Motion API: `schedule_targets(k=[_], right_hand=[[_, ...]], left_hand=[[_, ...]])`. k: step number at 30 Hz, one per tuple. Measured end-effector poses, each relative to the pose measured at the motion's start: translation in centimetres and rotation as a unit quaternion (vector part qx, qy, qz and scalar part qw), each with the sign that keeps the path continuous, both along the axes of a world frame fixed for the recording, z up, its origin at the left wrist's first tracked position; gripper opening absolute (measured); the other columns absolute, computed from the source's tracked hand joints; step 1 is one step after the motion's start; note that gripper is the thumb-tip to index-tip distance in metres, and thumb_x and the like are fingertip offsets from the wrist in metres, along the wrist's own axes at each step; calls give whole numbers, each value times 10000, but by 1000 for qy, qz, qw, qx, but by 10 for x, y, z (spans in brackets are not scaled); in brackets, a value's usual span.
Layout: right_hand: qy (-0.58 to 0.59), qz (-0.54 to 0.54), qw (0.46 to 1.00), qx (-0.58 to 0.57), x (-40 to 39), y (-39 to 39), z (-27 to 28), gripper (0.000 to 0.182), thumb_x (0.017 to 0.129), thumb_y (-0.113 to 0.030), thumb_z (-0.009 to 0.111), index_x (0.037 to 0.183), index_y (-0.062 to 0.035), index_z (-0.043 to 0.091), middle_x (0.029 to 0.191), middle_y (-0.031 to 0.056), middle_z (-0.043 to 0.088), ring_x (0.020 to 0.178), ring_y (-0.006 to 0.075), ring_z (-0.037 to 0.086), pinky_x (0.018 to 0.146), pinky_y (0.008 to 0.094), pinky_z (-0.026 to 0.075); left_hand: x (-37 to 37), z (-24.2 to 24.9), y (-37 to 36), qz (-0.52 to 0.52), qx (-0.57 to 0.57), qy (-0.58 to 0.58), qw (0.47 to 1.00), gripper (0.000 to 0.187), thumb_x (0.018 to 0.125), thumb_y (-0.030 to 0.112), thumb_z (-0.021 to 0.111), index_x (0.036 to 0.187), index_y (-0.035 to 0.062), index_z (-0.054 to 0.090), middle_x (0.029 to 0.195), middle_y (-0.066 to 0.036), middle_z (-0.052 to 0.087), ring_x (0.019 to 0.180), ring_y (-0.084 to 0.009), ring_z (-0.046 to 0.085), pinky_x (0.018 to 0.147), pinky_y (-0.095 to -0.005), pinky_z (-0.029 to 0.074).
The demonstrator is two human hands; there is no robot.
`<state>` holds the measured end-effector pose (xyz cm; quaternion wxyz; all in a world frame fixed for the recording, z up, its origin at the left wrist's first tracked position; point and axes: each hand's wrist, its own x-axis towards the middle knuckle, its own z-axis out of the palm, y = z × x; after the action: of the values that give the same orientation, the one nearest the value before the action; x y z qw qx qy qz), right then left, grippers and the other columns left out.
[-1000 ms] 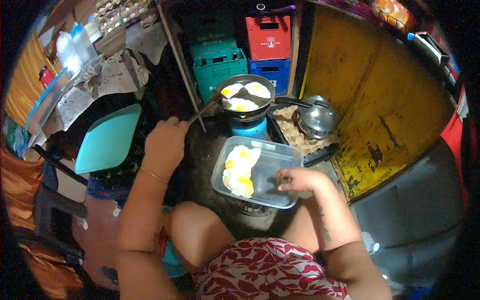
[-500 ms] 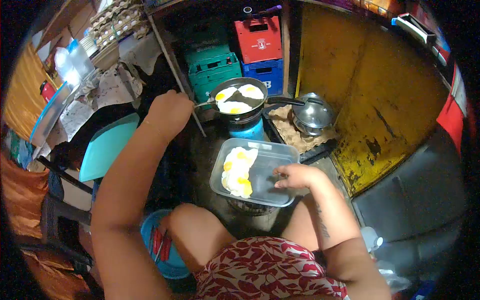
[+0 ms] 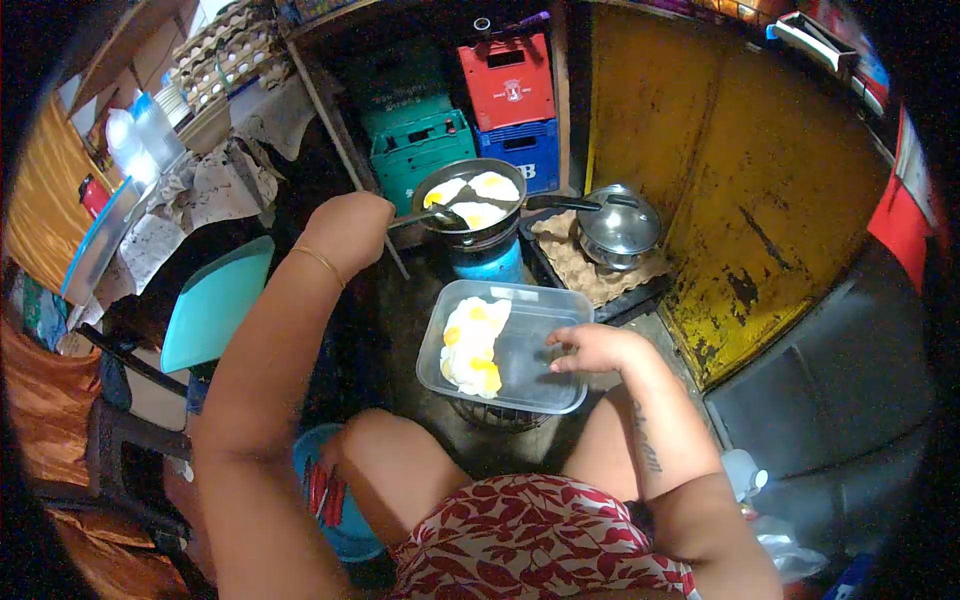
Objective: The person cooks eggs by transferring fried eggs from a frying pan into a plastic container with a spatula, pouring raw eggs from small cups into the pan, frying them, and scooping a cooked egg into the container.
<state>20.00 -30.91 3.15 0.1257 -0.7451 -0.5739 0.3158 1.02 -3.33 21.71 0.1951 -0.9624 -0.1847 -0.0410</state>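
My left hand is closed round the handle of a spatula, whose dark end dips into the left side of a black frying pan. Three fried eggs with yellow yolks lie in that pan, which rests on a stove with a blue base. In front of me is a clear plastic container; fried eggs are heaped along its left half. Over the container's right side hovers my right hand, fingers apart and holding nothing.
A lidded pot stands on egg-tray cardboard right of the pan. Green, red and blue crates are stacked behind. Egg trays sit at the upper left. A blue basin with red packets is by my left leg.
The spatula's dark end now shows inside the pan near the left egg, and my left hand has tilted slightly. My right hand stays almost where it was.
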Motion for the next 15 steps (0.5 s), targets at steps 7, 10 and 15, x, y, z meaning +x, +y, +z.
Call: schedule_targets(k=[7, 10, 15], right_hand=[[4, -8, 1000, -9, -2, -1, 5, 592, 828, -397, 679, 1303, -80, 520, 1216, 192, 603, 1114, 342, 579, 949, 390, 451], [18, -16, 1000, -19, -4, 0, 6, 592, 831, -391, 679, 1308, -80, 515, 1217, 194, 603, 1113, 343, 579, 950, 390, 450], [4, 5, 1000, 1, -1, 2, -4, 586, 835, -385, 676, 1309, -81, 512, 1213, 194, 605, 1115, 343, 578, 950, 390, 449]], left_hand=[[-17, 14, -13, 39, -60, -19, 997, 342, 698, 4, 611, 1015, 102, 689, 959, -186, 664, 926, -374, 634, 836, -456, 506], [-32, 17, -13, 42, -57, -49, 996, 338, 699, 33, 668, 1029, 101, 686, 985, -180, 663, 956, -373, 623, 865, -453, 493], [-53, -1, -7, 27, -88, -145, 985, 271, 733, 51, 649, 1004, 45, 670, 963, -206, 650, 939, -381, 610, 827, -458, 489]])
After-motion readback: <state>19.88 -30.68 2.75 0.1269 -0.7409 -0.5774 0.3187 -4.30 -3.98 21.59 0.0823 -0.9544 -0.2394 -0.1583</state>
